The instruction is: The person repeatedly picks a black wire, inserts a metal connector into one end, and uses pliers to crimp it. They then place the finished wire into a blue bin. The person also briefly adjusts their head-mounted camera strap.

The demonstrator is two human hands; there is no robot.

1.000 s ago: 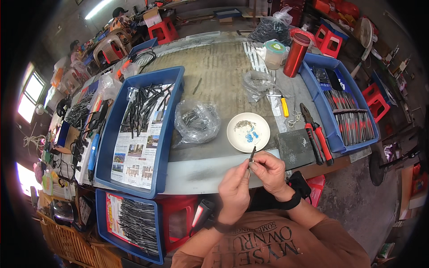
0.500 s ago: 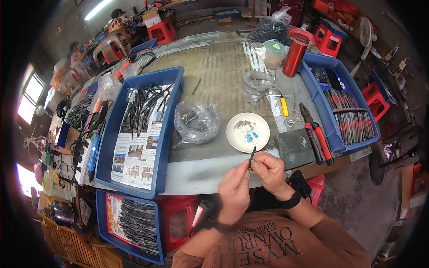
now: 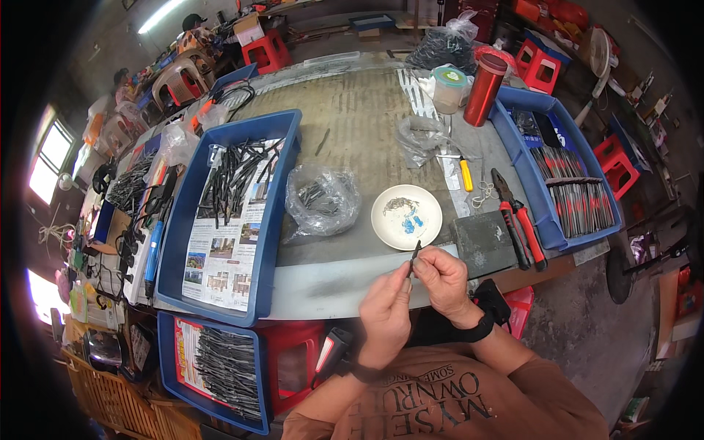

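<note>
Both hands meet at the table's near edge, just below a white dish [image 3: 386, 233]. A thin, dark strip [image 3: 417, 248] points up from between the fingertips toward the dish's rim. My left hand [image 3: 386, 308] pinches its lower end, while my right hand [image 3: 444, 284] closes on it from the other side. The strip's lower part is hidden by the fingers, and its exact kind is too small to make out. Inside the dish lie tiny metal-coloured bits [image 3: 400, 206] and some blue pieces [image 3: 414, 222].
Right of the dish are a dark block [image 3: 484, 244], red-handled pliers [image 3: 522, 227], a yellow-handled screwdriver [image 3: 466, 176] and a blue bin [image 3: 522, 158]. Leftward lie a plastic bag [image 3: 323, 198] and a blue tray [image 3: 286, 213] of dark strips. Another blue tray [image 3: 262, 381] sits lower left.
</note>
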